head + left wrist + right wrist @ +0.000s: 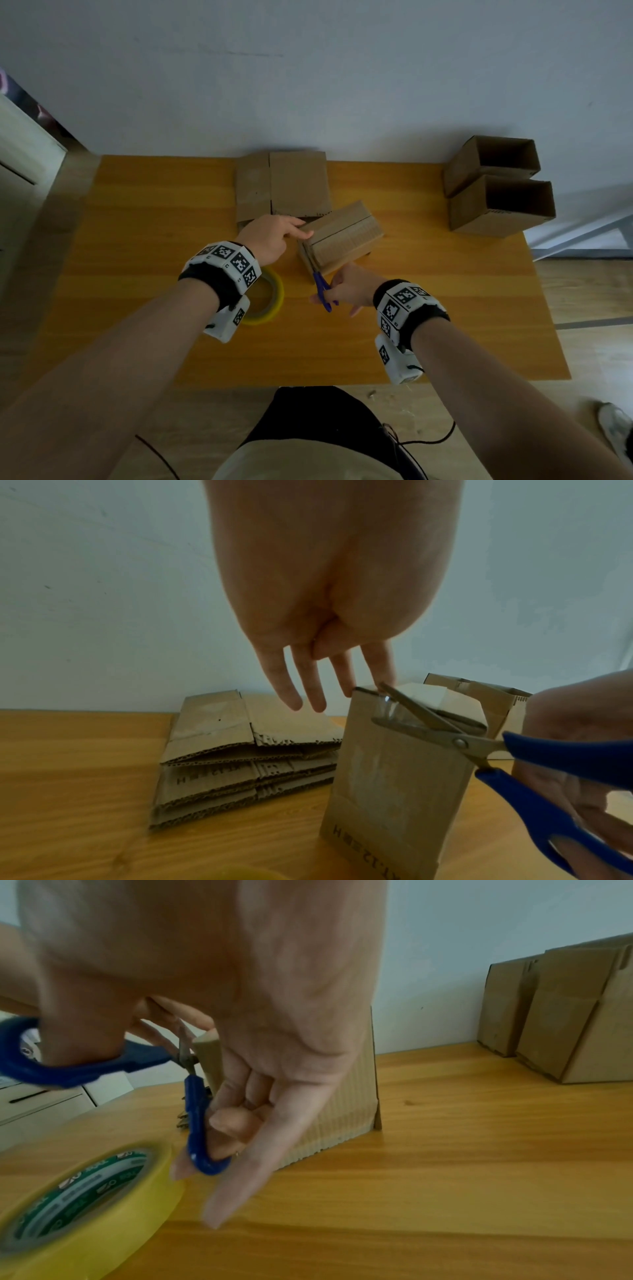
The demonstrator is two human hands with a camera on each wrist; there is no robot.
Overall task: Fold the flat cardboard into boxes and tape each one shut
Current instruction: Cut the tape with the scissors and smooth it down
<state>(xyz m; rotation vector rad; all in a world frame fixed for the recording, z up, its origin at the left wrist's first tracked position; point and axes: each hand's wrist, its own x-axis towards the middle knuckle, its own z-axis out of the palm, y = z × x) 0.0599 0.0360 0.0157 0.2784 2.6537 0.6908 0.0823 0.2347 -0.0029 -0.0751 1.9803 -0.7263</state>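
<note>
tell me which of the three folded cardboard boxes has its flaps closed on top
The brown cardboard box at the table's middle, between both hands, scissors at its edge. The two brown cardboard boxes at the far right corner are both open.

Matt corrugated cardboard box [394, 777], smooth wood-grain table [137, 240], blue plastic-handled metal scissors [479, 748], glossy yellow tape [85, 1204]

my head view looks down on the table [137, 240]; both wrist views sit low, sharing the box [394, 777].
</note>
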